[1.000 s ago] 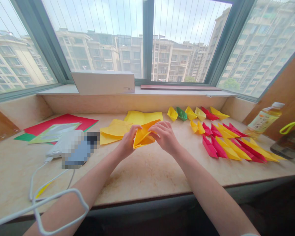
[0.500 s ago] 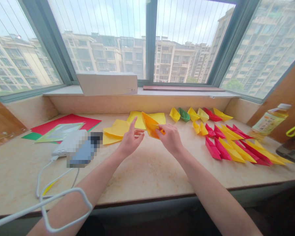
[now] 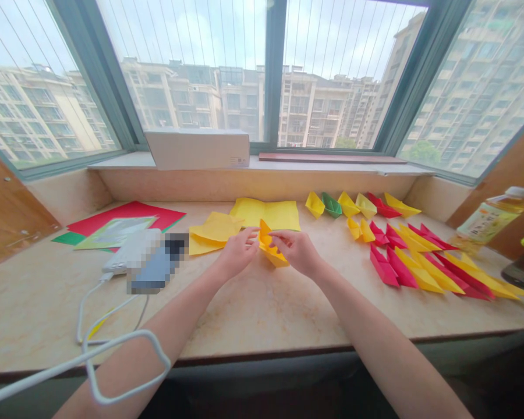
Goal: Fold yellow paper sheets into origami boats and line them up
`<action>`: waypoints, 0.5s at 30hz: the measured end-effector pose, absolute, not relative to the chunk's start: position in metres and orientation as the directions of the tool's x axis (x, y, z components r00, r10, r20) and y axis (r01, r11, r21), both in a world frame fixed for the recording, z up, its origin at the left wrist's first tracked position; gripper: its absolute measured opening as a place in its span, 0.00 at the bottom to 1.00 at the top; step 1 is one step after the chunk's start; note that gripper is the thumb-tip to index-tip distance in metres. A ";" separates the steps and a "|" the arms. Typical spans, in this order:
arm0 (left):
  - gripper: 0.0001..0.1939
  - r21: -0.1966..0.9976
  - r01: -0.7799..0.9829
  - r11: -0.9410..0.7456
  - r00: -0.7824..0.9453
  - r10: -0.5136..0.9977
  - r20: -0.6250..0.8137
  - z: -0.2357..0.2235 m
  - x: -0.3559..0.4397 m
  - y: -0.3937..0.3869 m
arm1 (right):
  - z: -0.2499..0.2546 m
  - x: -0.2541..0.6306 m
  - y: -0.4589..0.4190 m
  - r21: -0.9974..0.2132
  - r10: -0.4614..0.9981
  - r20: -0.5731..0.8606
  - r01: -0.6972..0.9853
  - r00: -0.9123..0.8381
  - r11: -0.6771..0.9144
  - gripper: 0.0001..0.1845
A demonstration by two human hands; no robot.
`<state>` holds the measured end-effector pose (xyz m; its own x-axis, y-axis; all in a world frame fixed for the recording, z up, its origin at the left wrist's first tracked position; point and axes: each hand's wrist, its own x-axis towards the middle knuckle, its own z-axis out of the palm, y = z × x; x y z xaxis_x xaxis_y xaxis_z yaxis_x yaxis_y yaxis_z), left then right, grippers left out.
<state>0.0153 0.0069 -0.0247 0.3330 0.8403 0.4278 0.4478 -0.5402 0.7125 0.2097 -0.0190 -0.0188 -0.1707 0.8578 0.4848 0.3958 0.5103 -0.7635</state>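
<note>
Lower than half a second ago, the orange-yellow paper boat (image 3: 274, 258) is mid-frame, pinched by the right hand (image 3: 300, 250); the left hand (image 3: 238, 252), half-curled, perhaps touches its side. Beneath spreads a marbled counter (image 3: 262, 320) (pale, blotchy); a window (image 3: 275, 75) fills the frame's top.

A pale, mottled counter (image 3: 266, 320) runs beneath the person's left hand (image 3: 239, 254) and right hand (image 3: 299, 249). Just beyond the grip lies a creased yellow sheet (image 3: 283, 213). Yellow papers (image 3: 213, 230) lie near the left hand; farther left are a red sheet (image 3: 113, 214), a green sheet (image 3: 70, 238), a white charger (image 3: 128, 255) and a cable (image 3: 78, 321). Well right of the right hand sit folded paper boats (image 3: 420, 270) in rows, a bottle (image 3: 487, 218) farther right.
</note>
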 end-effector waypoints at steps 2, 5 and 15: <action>0.15 0.658 0.516 -0.548 0.338 0.836 0.432 -0.025 0.016 0.007 | -0.020 0.213 -0.015 -0.733 0.856 0.510 0.477 -0.088 0.485 0.13; 0.13 0.532 0.610 -0.587 0.361 0.804 0.473 -0.022 0.015 0.007 | -0.020 0.219 -0.009 -0.708 0.862 0.507 0.580 0.021 0.403 0.13; 0.15 0.413 0.638 -0.651 0.491 0.756 0.434 -0.018 0.012 0.003 | -0.018 0.214 -0.020 -0.630 0.887 0.404 0.635 -0.224 0.447 0.15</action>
